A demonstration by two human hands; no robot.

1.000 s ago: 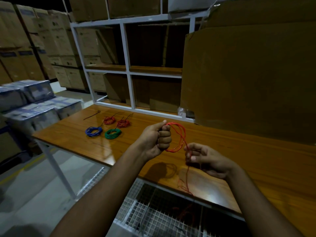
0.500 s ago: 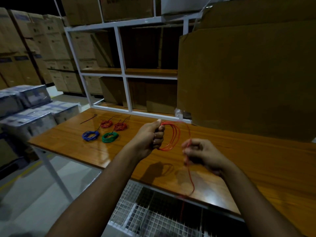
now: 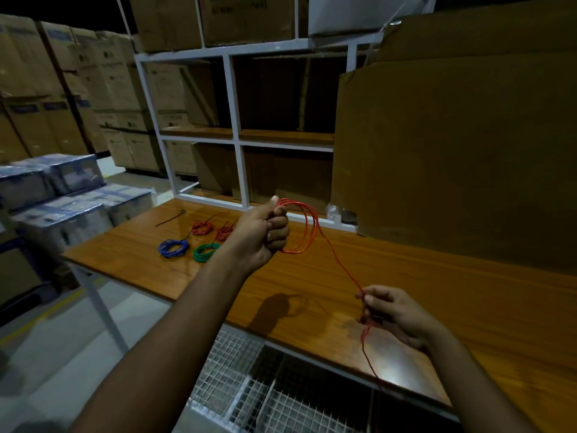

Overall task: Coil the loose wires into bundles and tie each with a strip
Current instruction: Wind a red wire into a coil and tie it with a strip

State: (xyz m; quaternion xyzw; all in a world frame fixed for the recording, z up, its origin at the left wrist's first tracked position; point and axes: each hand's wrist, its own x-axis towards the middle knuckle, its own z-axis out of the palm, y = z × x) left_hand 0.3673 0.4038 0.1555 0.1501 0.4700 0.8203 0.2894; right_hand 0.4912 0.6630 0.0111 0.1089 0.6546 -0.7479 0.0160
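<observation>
The left hand is clenched in a fist around the gathered loops of a red wire, thumb on top; the loops stand out to the fist's 3 o'clock, held above the table. From the loops one strand runs down toward 5 o'clock to the right hand, whose fingers pinch it — the loose tail hangs on below that hand, past the table's near edge.

At the left hand's 9 o'clock, four finished coils lie on the table: a blue coil and a green coil nearer, two red coils behind them, the right one partly hidden by the wrist. A dark strip lies at 11 o'clock of the blue coil, apart from it.

At the table's far edge stands a white shelf — a big cardboard sheet leans at its 3 o'clock. A wire-mesh basket sits under the table's near edge. Stacked boxes fill the far left.
</observation>
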